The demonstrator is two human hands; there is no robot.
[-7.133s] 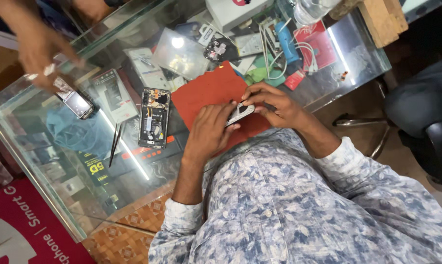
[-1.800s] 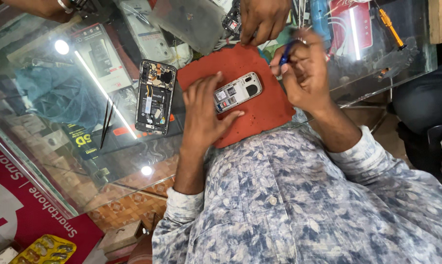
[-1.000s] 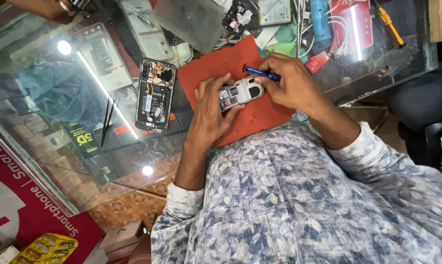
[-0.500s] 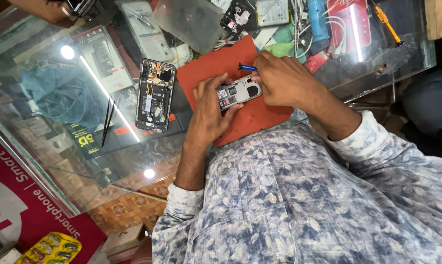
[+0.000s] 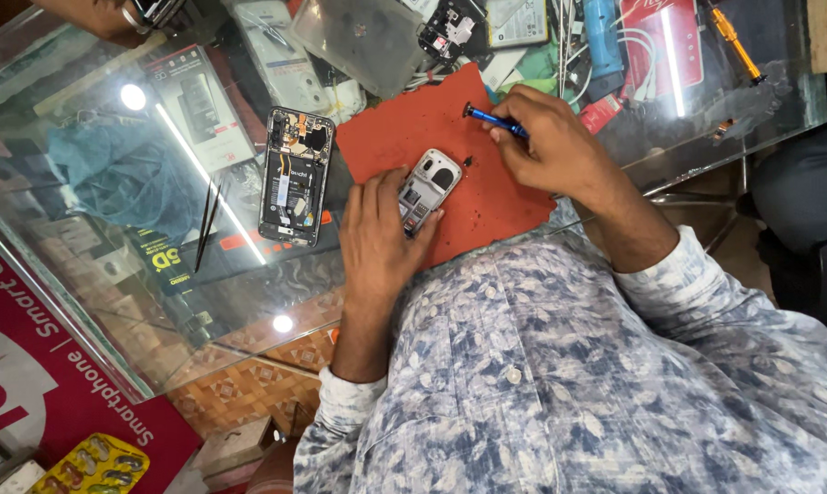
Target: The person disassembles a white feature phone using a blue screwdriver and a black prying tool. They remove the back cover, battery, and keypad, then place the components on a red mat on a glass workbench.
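A small opened grey keypad phone (image 5: 425, 190) lies on a red work mat (image 5: 487, 206) on a glass counter. My left hand (image 5: 377, 233) rests on the mat and grips the phone's lower end. My right hand (image 5: 551, 146) holds a blue screwdriver (image 5: 494, 119) lifted away from the phone, its tip pointing to the mat's far edge. A tiny dark screw (image 5: 467, 161) lies on the mat beside the phone.
An opened smartphone (image 5: 295, 176) with bare circuitry lies left of the mat, black tweezers (image 5: 207, 224) further left. Phone parts, cables, a grey tray (image 5: 363, 37) and an orange screwdriver (image 5: 734, 41) crowd the counter's far side. Another person's hand (image 5: 112, 14) holds something at top left.
My right hand lifted the screwdriver off the phone and moved it up and right. A small screw now lies on the mat. My left hand has slid lower on the phone.
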